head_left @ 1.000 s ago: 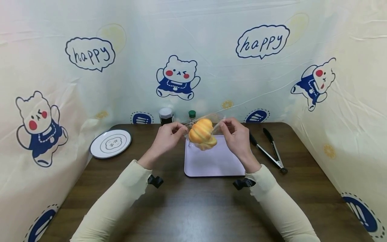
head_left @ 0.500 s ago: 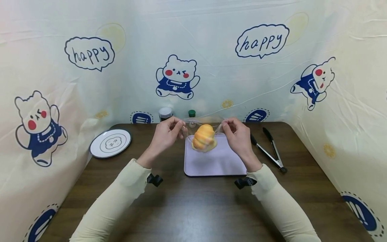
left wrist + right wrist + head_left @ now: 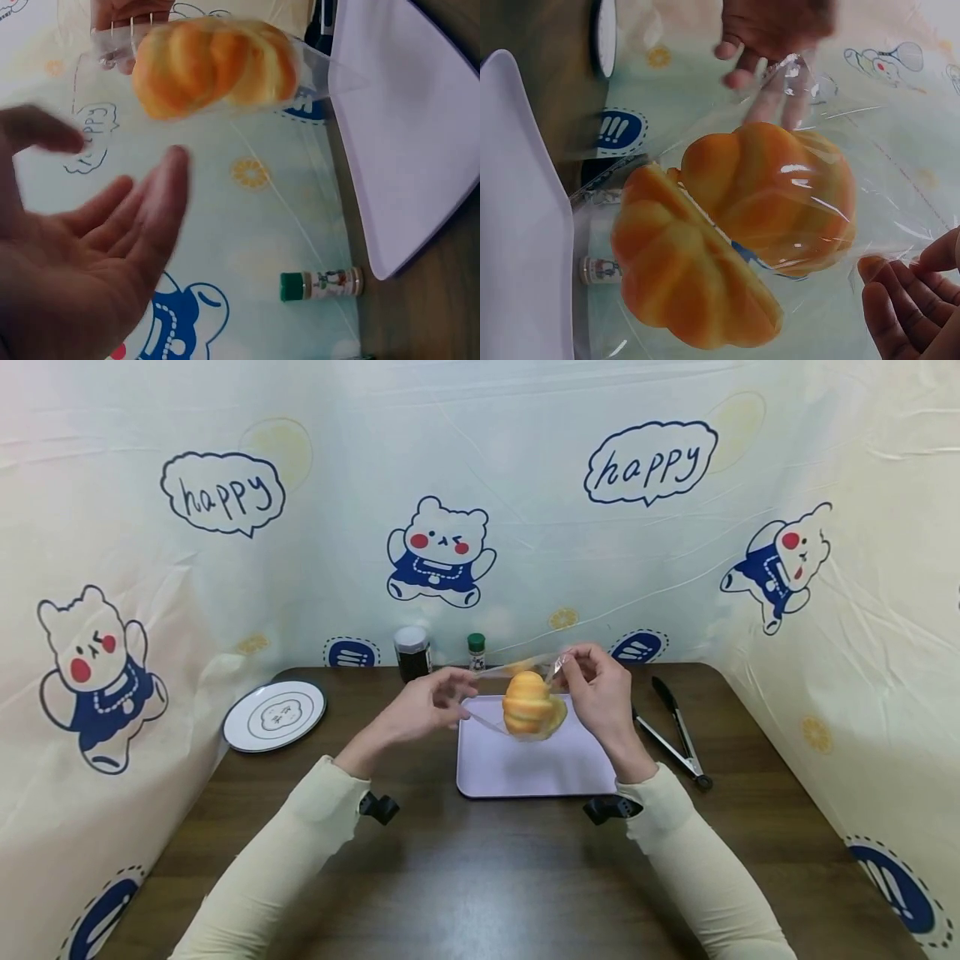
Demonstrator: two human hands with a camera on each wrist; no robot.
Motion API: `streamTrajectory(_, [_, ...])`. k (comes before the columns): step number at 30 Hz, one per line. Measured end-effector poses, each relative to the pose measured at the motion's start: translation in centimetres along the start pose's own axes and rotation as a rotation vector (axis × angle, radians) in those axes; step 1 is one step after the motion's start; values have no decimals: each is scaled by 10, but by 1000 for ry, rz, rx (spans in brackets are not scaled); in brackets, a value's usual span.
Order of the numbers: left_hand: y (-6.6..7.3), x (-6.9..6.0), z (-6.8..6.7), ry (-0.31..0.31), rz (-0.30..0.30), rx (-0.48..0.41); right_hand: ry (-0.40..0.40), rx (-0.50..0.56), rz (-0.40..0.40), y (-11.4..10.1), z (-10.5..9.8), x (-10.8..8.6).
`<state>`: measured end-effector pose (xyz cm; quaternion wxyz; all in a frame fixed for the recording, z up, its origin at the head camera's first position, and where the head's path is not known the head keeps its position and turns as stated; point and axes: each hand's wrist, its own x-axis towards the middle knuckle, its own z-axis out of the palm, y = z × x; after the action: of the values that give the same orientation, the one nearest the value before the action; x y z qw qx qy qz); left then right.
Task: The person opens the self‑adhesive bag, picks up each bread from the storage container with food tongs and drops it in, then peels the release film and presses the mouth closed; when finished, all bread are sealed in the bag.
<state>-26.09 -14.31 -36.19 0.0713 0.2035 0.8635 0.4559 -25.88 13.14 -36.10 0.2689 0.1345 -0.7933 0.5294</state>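
Two orange-yellow, ridged bread rolls [image 3: 527, 703] hang inside a clear plastic bag [image 3: 870, 142], above the lilac tray [image 3: 536, 770]. At the bag's right upper edge, my right hand [image 3: 606, 695] pinches the plastic between thumb and fingers. My left hand [image 3: 422, 707] is at the bag's left side. In the left wrist view that left hand [image 3: 97, 259] has its fingers spread apart, and nothing is gripped. Seen from the right wrist, the left fingertips lie at the bag's far edge; whether they touch it I cannot tell.
A white plate [image 3: 247, 727] lies at the table's left. Black-and-silver tongs [image 3: 681, 742] rest right of the tray. At the back stand a dark jar with a pale lid [image 3: 412, 656] and a small green-capped bottle [image 3: 477, 652], near the patterned cloth wall.
My left hand has let go of the bag's left edge, its fingers loosened. The bag with the rolls has shifted slightly right. My right hand keeps its pinch, a little higher and farther right.
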Motion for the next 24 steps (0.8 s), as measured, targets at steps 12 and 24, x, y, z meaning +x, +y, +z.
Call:
streamTrajectory(12, [3,2,5,151,76,54,-24,28,35,5,-4,4])
streamTrajectory(24, [11,2,5,261,128,-102,-209,60,149,16,0,4])
